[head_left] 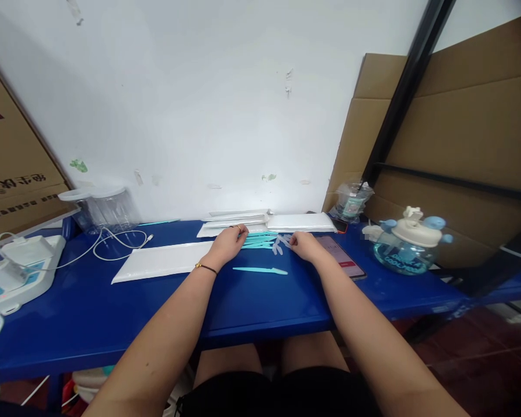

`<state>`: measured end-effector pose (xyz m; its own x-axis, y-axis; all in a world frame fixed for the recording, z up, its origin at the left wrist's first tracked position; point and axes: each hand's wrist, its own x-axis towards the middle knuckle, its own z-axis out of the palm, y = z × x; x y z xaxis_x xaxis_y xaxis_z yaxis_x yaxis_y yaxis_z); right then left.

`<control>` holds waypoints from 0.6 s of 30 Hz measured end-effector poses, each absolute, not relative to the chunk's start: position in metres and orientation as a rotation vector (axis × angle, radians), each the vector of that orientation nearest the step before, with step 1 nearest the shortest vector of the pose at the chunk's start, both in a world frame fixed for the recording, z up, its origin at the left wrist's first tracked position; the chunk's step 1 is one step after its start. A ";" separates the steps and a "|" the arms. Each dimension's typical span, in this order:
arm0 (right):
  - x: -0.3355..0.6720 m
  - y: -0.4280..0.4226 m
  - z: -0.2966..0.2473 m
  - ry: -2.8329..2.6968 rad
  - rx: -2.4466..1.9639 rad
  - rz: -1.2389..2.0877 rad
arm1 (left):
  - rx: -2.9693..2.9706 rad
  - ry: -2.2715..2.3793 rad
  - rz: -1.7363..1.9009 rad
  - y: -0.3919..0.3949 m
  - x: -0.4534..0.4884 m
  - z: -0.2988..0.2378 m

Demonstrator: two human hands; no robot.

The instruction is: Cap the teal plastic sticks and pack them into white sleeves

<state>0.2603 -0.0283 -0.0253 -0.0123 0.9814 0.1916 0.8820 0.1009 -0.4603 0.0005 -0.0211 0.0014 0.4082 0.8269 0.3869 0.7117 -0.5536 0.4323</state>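
Observation:
Several slim teal sticks that look like eyebrow razors (261, 238) lie side by side in a pile on the blue table. My left hand (230, 243) is at the pile's left end, fingers bent together; whatever they grip is hidden. Small clear plastic caps (279, 248) lie at the right end of the pile. My right hand (304, 246) pinches at these caps, its fingertips closed on one of them. Closer to me, a single teal razor (260, 270) rests apart from the others.
White flat packages (165, 260) lie left and behind. A phone (342, 258) sits beside my right forearm. Farther right stands a clear drink bottle (408, 249). A power strip (30, 269), a white cable (108, 237) and clear jars (108, 208) are at left.

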 end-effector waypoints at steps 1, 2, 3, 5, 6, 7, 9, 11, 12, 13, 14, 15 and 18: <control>0.261 -0.027 -0.026 -1.925 -1.809 0.299 | 2.460 1.366 0.847 -0.021 0.000 0.002; 0.263 -0.027 -0.027 -1.921 -1.804 0.308 | 2.458 1.365 0.846 -0.021 0.000 0.002; 0.264 -0.026 -0.027 -1.918 -1.799 0.310 | 2.458 1.364 0.843 -0.021 0.000 0.002; 0.267 -0.026 -0.025 -1.903 -1.770 0.327 | 2.464 1.369 0.829 -0.021 -0.001 0.002; 0.268 -0.026 -0.024 -1.885 -1.736 0.366 | 2.467 1.376 0.819 -0.020 -0.001 0.002; 0.269 -0.027 -0.022 -1.860 -1.688 0.423 | 2.471 1.384 0.808 -0.020 -0.001 0.001; 0.268 -0.028 -0.018 -1.819 -1.560 0.548 | 2.475 1.396 0.789 -0.020 -0.001 0.001; 0.265 -0.029 -0.015 -1.810 -1.438 0.605 | 2.477 1.400 0.783 -0.019 -0.002 0.001; 0.263 -0.030 -0.013 -1.816 -1.397 0.605 | 2.478 1.400 0.786 -0.019 -0.002 0.000; 0.261 -0.031 -0.012 -1.821 -1.369 0.600 | 2.482 1.397 0.790 -0.019 -0.002 0.000; 0.260 -0.031 -0.012 -1.822 -1.352 0.600 | 2.485 1.392 0.795 -0.019 -0.002 0.000; 0.259 -0.031 -0.011 -1.817 -1.342 0.604 | 2.489 1.385 0.801 -0.019 -0.001 0.000; 0.257 -0.033 -0.011 -1.808 -1.332 0.628 | 2.494 1.363 0.812 -0.018 -0.001 -0.001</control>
